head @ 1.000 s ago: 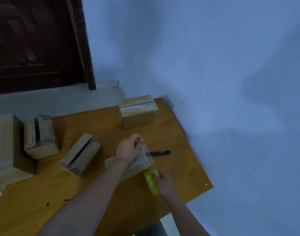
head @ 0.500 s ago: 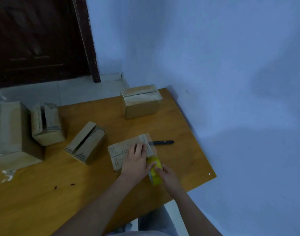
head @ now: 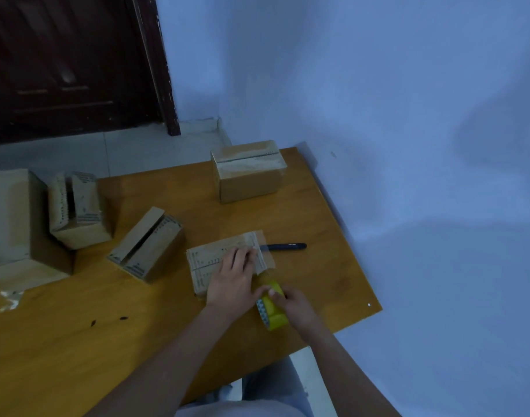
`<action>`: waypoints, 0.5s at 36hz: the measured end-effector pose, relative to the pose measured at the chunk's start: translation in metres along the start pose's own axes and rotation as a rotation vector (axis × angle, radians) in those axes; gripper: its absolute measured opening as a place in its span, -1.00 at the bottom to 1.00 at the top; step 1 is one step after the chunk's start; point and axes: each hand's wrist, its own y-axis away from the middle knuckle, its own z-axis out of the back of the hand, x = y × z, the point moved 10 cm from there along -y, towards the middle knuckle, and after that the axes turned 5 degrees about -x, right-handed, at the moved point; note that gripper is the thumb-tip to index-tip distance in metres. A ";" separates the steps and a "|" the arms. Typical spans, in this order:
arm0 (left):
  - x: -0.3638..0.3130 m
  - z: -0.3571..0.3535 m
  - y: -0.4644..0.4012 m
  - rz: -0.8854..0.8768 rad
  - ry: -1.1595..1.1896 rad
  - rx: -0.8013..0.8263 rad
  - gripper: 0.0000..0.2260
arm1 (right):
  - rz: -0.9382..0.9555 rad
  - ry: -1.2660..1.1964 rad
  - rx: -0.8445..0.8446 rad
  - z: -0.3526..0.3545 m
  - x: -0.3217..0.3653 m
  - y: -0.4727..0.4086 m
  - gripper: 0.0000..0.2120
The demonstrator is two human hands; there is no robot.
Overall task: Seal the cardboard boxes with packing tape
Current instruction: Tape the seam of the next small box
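Location: a plain room in a home or small office, used as a packing station. Indicators: dark wooden door (head: 71,64), bare painted wall (head: 378,100), tiled floor (head: 122,149), and a wooden bench (head: 318,224) in the corner carrying several cardboard boxes (head: 248,171).

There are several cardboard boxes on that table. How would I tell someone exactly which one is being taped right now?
Start at the wooden table against the blue wall and find the black pen near its right edge. The box being taped lies flat just left of that pen, with the left hand pressing on top. Unlike the other boxes, it has the yellow tape roll, gripped by the right hand, at its near corner.
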 end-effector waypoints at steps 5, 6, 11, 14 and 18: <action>0.001 -0.001 -0.002 0.021 -0.017 0.020 -0.22 | -0.003 -0.049 -0.073 0.016 -0.003 -0.009 -0.64; 0.002 -0.002 -0.003 0.025 -0.012 0.029 -0.22 | 0.005 -0.056 -0.153 0.028 0.002 -0.012 -0.66; 0.001 -0.002 -0.003 0.016 -0.032 0.027 -0.22 | 0.109 0.264 -0.416 0.069 0.032 -0.048 -0.59; 0.001 0.000 -0.007 0.018 -0.057 0.011 -0.22 | 0.189 0.567 -0.384 0.064 0.051 -0.072 -0.55; 0.008 -0.005 -0.016 0.034 -0.066 0.039 -0.20 | 0.269 0.918 -0.340 0.045 0.061 -0.095 -0.56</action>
